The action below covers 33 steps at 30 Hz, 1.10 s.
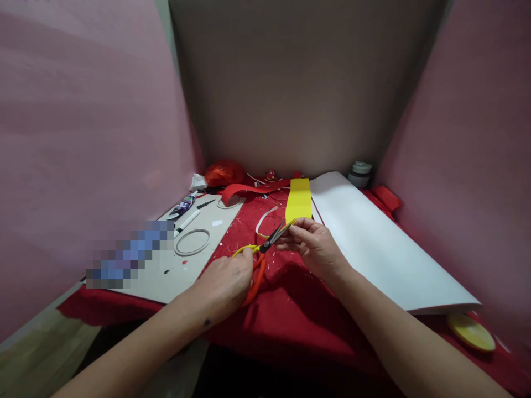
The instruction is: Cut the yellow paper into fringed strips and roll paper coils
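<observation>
Left hand [230,282] wrapped on scissors [265,247], thumb at the yellow loop, orange loop below; fingers mostly hidden. Blades point to 1 o'clock, slightly parted, tips at a small striped yellow piece [292,223]. Right hand [317,246], just off at 2 o'clock, holds that piece in a narrow pinch of thumb and fingers. Yellow paper [299,199] directly behind; whether joined to the piece, cannot tell.

Clock taken from scissors. 12 to 11: red strip [251,190], curling. 11: red bag [225,173]. 10: tube [183,205], lying on the pale board [153,284]. 9: ring [187,255], flat on same board. 3: white sheet [373,243], near edge curled. 2, well apart: jar [360,176], upright. Red cloth [286,326] underneath, scraps scattered.
</observation>
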Available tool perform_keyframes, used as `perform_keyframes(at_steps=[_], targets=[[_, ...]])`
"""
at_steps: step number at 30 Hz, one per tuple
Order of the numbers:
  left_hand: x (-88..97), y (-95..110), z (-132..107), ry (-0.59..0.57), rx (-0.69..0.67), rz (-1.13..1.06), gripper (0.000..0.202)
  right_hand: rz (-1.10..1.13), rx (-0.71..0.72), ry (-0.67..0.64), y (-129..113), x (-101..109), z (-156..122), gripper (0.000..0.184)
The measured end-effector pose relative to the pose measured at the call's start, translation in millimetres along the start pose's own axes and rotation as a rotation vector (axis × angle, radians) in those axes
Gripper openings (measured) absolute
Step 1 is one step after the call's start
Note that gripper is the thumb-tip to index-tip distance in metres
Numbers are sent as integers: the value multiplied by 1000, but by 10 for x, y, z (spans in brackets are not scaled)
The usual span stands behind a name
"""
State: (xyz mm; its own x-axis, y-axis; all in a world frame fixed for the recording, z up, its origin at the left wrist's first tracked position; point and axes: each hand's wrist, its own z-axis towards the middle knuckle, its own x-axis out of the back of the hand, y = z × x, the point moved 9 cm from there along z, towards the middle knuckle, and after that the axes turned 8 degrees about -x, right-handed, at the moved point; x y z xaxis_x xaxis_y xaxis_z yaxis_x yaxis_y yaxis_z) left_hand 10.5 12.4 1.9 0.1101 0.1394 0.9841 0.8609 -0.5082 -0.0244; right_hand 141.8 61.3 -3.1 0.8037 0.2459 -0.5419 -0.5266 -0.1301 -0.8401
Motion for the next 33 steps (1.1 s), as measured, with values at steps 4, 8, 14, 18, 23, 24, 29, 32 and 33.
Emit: perform_keyframes(at_steps=[4, 8, 14, 18, 23, 24, 29, 32, 33], targets=[[-1, -16, -2, -3, -4, 15, 29, 3, 8, 6, -6, 5, -1, 20], [-18, -30, 5, -3, -16, 14, 31, -8, 14, 4, -7, 2, -2, 19], [-38, -48, 9, 3, -20, 36, 32, 4, 8, -2, -3, -10, -17, 18], [-31, -49, 6, -2, -30, 48, 35, 29, -12, -7, 14, -14, -14, 17], [1, -60, -2, -16, -16, 49, 33, 29, -12, -17, 20, -17, -11, 15], [8, -59, -4, -17, -16, 50, 32, 27, -10, -17, 20, -17, -11, 15], [29, -48, -11, -10, -46, 84, 30, 38, -13, -11, 30, -13, -12, 17], [15, -54, -11, -12, -48, 100, 30, 40, -13, -8, 33, -8, -10, 16], [12, -54, -9, -11, -49, 103, 29, 35, -11, -9, 31, -6, -8, 16]])
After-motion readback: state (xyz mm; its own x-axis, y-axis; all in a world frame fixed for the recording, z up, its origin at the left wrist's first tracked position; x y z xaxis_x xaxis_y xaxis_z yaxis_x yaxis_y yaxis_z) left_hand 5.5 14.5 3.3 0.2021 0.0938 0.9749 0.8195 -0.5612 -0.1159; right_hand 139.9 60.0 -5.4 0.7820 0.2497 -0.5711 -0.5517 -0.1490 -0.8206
